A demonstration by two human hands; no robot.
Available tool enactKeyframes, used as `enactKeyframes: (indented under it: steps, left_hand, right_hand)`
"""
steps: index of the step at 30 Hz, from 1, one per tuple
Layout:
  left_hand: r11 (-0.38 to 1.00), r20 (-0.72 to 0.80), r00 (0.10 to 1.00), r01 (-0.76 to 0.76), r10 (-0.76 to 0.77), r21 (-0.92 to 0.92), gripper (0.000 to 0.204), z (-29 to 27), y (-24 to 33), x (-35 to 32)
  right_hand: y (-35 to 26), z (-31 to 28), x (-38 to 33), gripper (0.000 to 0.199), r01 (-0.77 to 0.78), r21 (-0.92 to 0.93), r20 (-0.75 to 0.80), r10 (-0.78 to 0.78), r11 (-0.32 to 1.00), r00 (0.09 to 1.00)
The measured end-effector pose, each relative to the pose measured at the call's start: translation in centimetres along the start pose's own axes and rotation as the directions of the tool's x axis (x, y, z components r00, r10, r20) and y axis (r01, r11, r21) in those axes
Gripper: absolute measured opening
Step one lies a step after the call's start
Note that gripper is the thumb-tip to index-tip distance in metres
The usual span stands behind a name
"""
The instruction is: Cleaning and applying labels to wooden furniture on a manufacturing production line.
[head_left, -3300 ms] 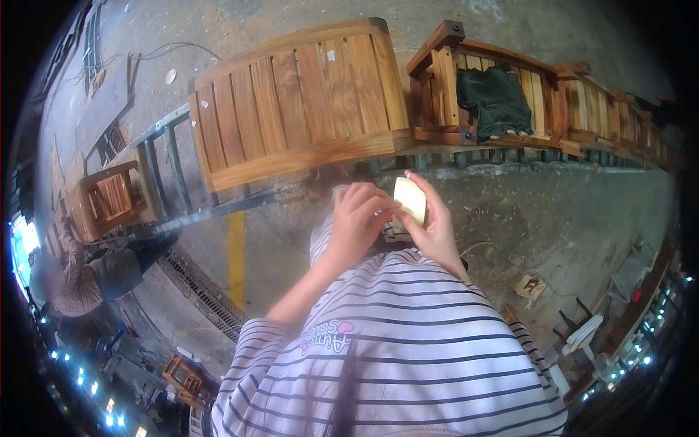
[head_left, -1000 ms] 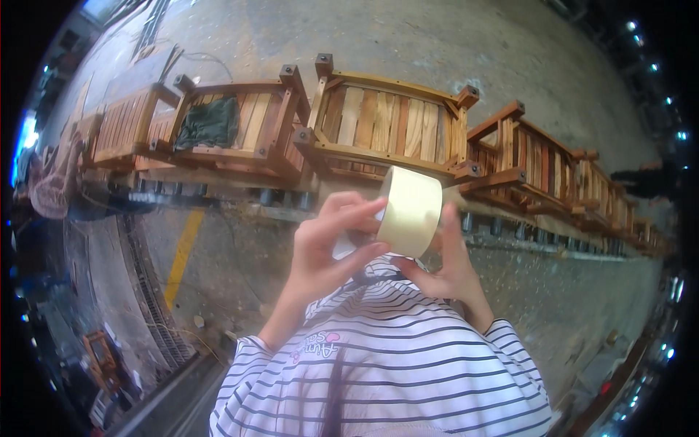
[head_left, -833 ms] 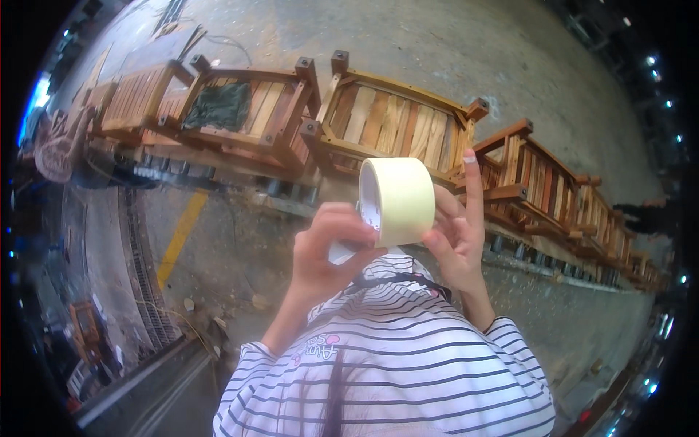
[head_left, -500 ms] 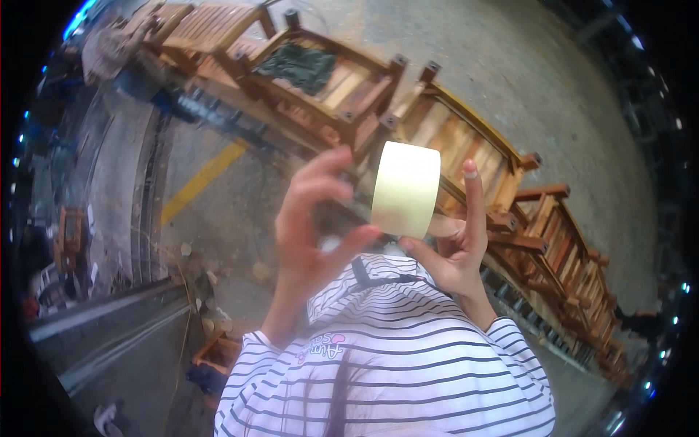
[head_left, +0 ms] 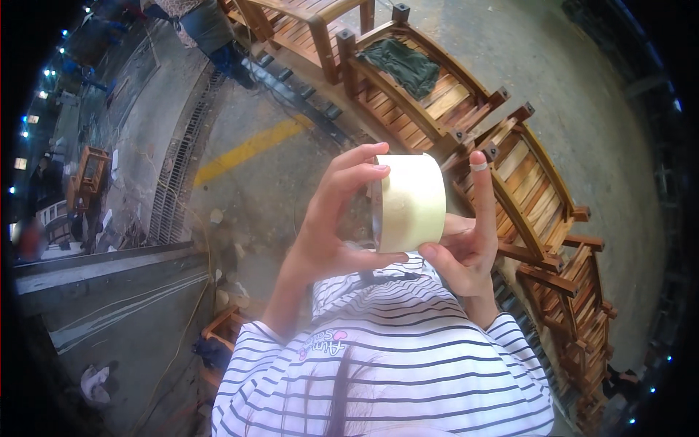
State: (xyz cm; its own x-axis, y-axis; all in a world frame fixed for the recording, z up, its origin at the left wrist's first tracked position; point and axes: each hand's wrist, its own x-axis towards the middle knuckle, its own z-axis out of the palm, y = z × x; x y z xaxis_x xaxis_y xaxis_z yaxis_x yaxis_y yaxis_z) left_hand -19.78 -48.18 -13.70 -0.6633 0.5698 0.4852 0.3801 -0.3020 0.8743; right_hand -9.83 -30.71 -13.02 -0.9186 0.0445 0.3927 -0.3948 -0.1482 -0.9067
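Note:
A wide roll of pale yellow tape (head_left: 412, 207) is held up in front of my striped shirt. My left hand (head_left: 331, 215) grips its left side, fingertips on the upper rim and thumb along the bottom. From the lower right, my right hand (head_left: 470, 251) holds the roll with the thumb against its lower edge. The right index finger points up, apart from the roll, with a white wrap near its tip. Part of the right hand's other fingers is hidden behind the roll.
Beyond my hands, several slatted wooden chairs or benches (head_left: 535, 193) stand in a row on a roller conveyor (head_left: 291, 80). Dark green cloth (head_left: 402, 67) lies on one. A grey metal surface (head_left: 124, 291) is at the left; a person (head_left: 207, 29) is at the far upper left.
My left hand has closed onto the left side of the tape roll, from being apart from it. The view has shifted, so the wooden furniture appears farther right.

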Motion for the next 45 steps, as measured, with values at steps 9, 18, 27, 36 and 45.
enactKeyframes:
  steps: [9,18,27,36,45]
  left_hand:
    - [0.966,0.017,0.984,0.18,-0.18,-0.184,0.089,-5.6,-1.6,3.1]
    - [0.998,0.043,0.999,-0.032,0.03,0.045,0.075,-6.7,-6.1,10.2]
    - [0.879,0.094,0.974,-0.225,0.205,0.419,0.04,-6.1,-7.5,19.7]
    - [0.848,0.158,0.985,-0.142,0.07,0.511,0.038,-2.7,-8.6,26.0]
    - [0.917,0.253,0.967,-0.129,0.032,0.379,0.035,1.4,-9.7,29.0]
  right_hand:
    - [2.9,0.5,5.1,0.094,0.215,-0.305,0.265,-0.134,0.928,0.955]
    - [5.1,-2.4,10.5,0.091,0.031,-0.154,0.009,-0.03,0.988,1.0]
    - [6.2,-9.0,17.1,0.091,0.005,-0.281,-0.036,-0.015,0.96,0.999]
    - [5.4,-13.7,19.8,0.092,0.142,-0.626,0.004,-0.179,0.767,0.984]
    - [4.5,-16.1,17.7,0.093,0.023,-0.698,-0.152,-0.179,0.716,0.972]
